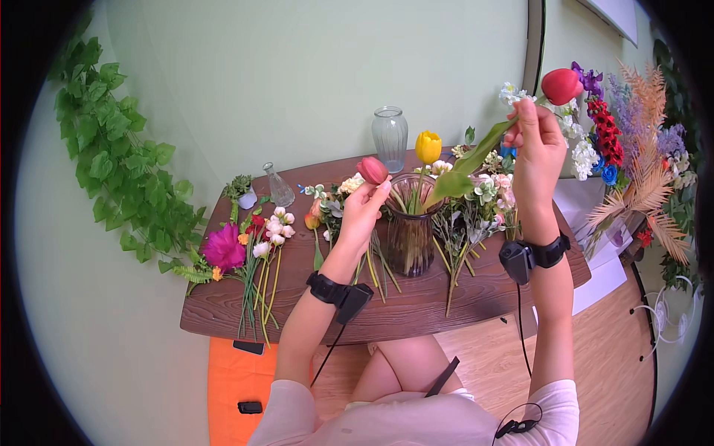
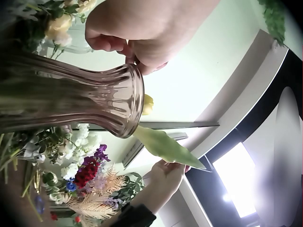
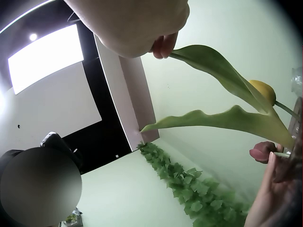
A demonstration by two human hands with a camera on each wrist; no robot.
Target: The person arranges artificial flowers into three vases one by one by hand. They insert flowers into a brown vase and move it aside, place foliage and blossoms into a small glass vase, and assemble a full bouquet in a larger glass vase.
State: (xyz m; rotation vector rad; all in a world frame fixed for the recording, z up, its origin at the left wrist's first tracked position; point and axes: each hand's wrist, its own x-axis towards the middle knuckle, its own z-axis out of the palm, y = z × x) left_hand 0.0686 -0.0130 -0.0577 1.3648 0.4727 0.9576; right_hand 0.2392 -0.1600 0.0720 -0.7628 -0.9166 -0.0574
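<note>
In the head view a tinted glass vase (image 1: 410, 245) stands on the table with a yellow tulip (image 1: 428, 147) upright in it. Beside its rim my left hand (image 1: 360, 215) pinches a pink tulip (image 1: 372, 170) just below the bloom; the right wrist view shows its pale stem leaning over the vase mouth. Raised at the upper right, my right hand (image 1: 541, 149) grips a red tulip (image 1: 561, 86) by the stem under its head. Long green leaves (image 3: 208, 66) reach from that hand down to the vase. Fingers hide part of each stem.
Behind the vase stands a clear ribbed vase (image 1: 390, 137). Cut flowers lie on both sides, including a magenta bloom (image 1: 224, 247) at left. A small glass bottle (image 1: 279, 186) and a potted succulent (image 1: 242, 191) sit at the back left. Tall flower bunches (image 1: 606, 134) fill the right.
</note>
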